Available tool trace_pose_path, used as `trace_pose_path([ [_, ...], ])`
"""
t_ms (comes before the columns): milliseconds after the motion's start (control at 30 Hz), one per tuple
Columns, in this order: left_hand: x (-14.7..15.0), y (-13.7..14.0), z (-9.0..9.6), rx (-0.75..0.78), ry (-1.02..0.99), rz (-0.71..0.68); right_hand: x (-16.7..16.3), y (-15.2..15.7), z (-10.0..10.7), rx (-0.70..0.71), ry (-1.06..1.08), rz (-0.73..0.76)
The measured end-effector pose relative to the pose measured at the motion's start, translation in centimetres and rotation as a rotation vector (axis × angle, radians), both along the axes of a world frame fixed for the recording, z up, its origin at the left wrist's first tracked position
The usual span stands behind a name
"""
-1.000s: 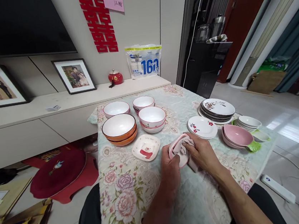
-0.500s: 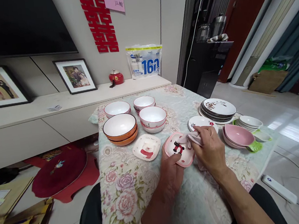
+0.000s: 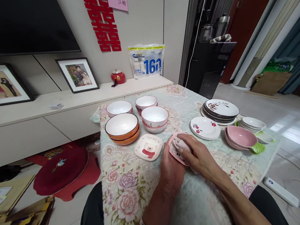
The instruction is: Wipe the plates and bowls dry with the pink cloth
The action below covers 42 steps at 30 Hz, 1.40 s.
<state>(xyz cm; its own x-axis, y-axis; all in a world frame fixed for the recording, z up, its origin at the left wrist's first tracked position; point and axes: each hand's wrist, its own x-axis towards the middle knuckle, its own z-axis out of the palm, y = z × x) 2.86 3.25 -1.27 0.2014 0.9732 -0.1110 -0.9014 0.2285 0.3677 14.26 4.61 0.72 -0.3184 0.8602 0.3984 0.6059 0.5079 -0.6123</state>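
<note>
My left hand (image 3: 169, 166) grips a small pink-rimmed dish (image 3: 174, 156) from its left side and below, over the table's near part. Inside it, a pale cloth (image 3: 178, 144) is bunched under my right hand (image 3: 198, 152), whose fingers press it against the dish. Most of the dish's inner picture is covered by the cloth and fingers. Just left of my hands, a similar square dish with a bear in red (image 3: 148, 147) lies on the flowered tablecloth (image 3: 129, 198).
Behind are orange bowls (image 3: 122, 126) and white red-rimmed bowls (image 3: 155, 117). To the right stand flowered plates (image 3: 205, 127), a taller plate stack (image 3: 221, 108), pink bowls (image 3: 241, 136) and small white bowls (image 3: 253, 122). A red stool (image 3: 61, 166) is at the left.
My right hand has lowered and moved left into the dish, pressing the cloth over the picture that showed before. The view has shifted slightly.
</note>
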Motion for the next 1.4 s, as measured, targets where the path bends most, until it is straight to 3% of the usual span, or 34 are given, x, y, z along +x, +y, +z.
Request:
trace_pose_path([
  [100,-0.1,0.0,0.3,-0.049,-0.027,0.023,0.2,0.2,-0.2,-0.018,0.102,0.082],
  [300,-0.2,-0.4,1.1,-0.134,-0.104,-0.003,1.3,0.5,0.9,-0.204,0.123,0.337],
  [400,-0.3,-0.3,0.9,-0.156,-0.107,-0.008,1.4,0.7,0.5,-0.053,0.059,0.347],
  [500,-0.2,-0.2,0.6,-0.146,-0.095,0.005,0.9,0.8,-0.7,0.165,-0.087,0.235],
  [600,0.2,-0.2,0.3,-0.089,-0.078,0.033,0.0,0.5,-1.2,0.247,-0.314,-0.014],
  [733,0.7,-0.4,0.1,-0.012,0.015,0.167,-1.2,-0.4,0.0,0.04,-0.583,-0.298],
  [800,0.7,-0.5,0.1,-0.002,0.06,0.209,-1.5,-0.7,1.0,-0.102,-0.621,-0.317],
  [967,0.3,-0.7,0.0,-0.057,0.03,0.165,-0.3,-0.8,2.1,-0.245,-0.421,-0.085],
  [1100,0.2,-0.4,0.5,-0.114,0.0,0.094,0.9,-0.2,1.5,-0.297,0.082,0.124],
  [1167,0.4,-0.3,0.9,-0.117,-0.031,0.046,1.2,0.1,1.1,-0.228,0.33,0.085],
  [1233,0.5,-0.2,1.1,-0.102,-0.037,0.025,1.0,0.1,0.8,-0.076,0.402,-0.041],
  [1300,0.7,-0.4,1.2,-0.085,0.007,0.028,0.6,0.0,0.6,0.1,0.314,-0.105],
  [1400,0.9,-0.9,0.6,-0.06,0.116,0.051,-0.3,-0.4,0.8,0.279,0.111,-0.062],
])
